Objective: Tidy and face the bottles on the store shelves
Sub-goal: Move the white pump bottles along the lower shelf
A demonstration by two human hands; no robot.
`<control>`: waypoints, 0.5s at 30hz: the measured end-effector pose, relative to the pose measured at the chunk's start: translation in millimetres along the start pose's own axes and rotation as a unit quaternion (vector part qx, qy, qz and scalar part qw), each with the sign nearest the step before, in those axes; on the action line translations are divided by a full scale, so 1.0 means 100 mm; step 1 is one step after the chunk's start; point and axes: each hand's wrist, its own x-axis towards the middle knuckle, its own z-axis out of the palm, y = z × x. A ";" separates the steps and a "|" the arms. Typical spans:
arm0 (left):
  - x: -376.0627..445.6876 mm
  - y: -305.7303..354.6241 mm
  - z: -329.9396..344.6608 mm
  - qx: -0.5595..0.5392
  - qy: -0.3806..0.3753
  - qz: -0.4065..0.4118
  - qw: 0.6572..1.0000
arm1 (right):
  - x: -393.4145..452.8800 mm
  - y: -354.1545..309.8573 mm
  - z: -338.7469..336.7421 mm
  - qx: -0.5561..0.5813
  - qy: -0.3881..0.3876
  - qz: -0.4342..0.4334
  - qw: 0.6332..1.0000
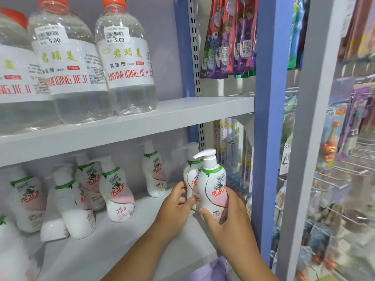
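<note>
Head view: my right hand grips the front pump bottle beside the blue upright; my left hand pinches the bottle behind (label half hidden); I'm facing this pair; next, square both labels forward.

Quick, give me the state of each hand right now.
Left hand: grips the rear pump bottle, thumb across its front.
Right hand: grips the front pump bottle, label facing out.
</note>
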 end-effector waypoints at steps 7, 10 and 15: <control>0.02 0.01 -0.01 -0.034 -0.015 -0.008 0.999 | 0.02 -0.04 -0.01 0.002 -0.006 0.014 1.000; 0.02 0.04 -0.03 -0.036 -0.018 -0.011 0.999 | 0.02 -0.03 0.00 0.004 -0.005 0.019 1.000; -0.10 0.11 -0.05 -0.003 0.007 0.003 1.000 | 0.03 0.01 0.00 0.006 -0.001 0.015 1.000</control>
